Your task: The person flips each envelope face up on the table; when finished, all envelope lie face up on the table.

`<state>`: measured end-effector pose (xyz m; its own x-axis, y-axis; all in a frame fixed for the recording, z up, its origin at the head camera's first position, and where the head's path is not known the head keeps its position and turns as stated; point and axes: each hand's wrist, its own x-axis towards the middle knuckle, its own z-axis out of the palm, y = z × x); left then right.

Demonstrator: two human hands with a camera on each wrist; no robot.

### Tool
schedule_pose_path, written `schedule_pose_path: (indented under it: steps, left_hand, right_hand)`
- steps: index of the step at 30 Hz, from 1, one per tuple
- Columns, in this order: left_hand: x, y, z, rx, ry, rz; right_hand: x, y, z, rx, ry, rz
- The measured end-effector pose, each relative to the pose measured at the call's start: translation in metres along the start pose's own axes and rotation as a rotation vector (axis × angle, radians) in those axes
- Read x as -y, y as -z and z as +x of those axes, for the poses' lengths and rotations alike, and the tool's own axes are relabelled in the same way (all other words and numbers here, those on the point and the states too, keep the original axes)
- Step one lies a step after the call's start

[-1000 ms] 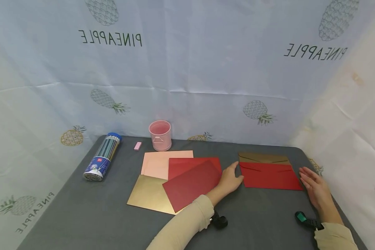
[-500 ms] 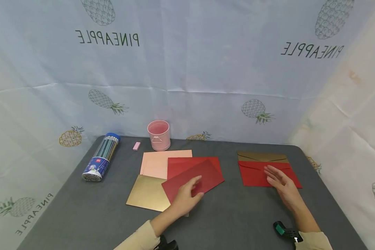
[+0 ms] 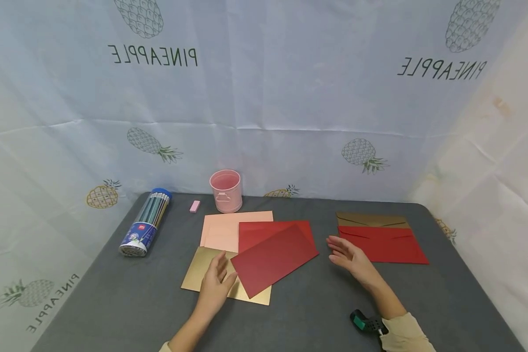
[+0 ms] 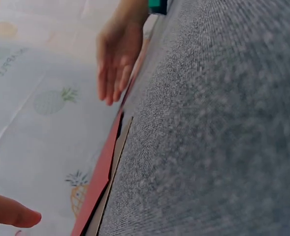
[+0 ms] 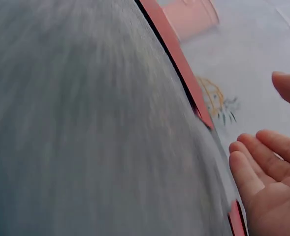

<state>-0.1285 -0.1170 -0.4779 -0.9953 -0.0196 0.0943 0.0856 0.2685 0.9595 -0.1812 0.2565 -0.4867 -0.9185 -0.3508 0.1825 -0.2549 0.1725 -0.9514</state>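
The flat, dark red paper rectangle (image 3: pixel 275 261) lies slanted partly over a shiny gold paper sheet (image 3: pixel 195 270), between the left hand (image 3: pixel 213 285) and right hand (image 3: pixel 353 261), fingers loose and empty, perhaps getting ready, so holding it needs pinched edges.

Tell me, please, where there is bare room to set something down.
Free table lies left of the gold sheet, nearer than the pencil tub, and right of the right hand, nearer than the red envelope. The middle is crowded: gold sheet, pink sheet and red sheets overlap.
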Motion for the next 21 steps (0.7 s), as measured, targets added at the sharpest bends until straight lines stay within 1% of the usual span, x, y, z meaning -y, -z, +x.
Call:
schedule_pose_path:
  steps: [3,8,11,17,21]
  left_hand:
    - [0.002,0.0,-0.001,0.022,0.016,-0.078]
    - [0.005,-0.001,0.0,0.044,0.022,-0.145]
    - [0.007,-0.001,0.001,0.05,0.024,-0.184]
    - [0.009,-0.001,0.003,0.041,0.02,-0.219]
    - [0.01,-0.001,0.002,0.022,0.018,-0.244]
  right_hand:
    - [0.0,-0.011,0.01,0.004,-0.053,-0.035]
    - [-0.001,-0.024,0.02,0.003,-0.109,-0.075]
    - [-0.002,-0.028,0.023,-0.004,-0.114,-0.091]
    - [-0.005,-0.033,0.026,-0.022,-0.118,-0.112]
    - [-0.005,-0.035,0.025,-0.033,-0.116,-0.094]
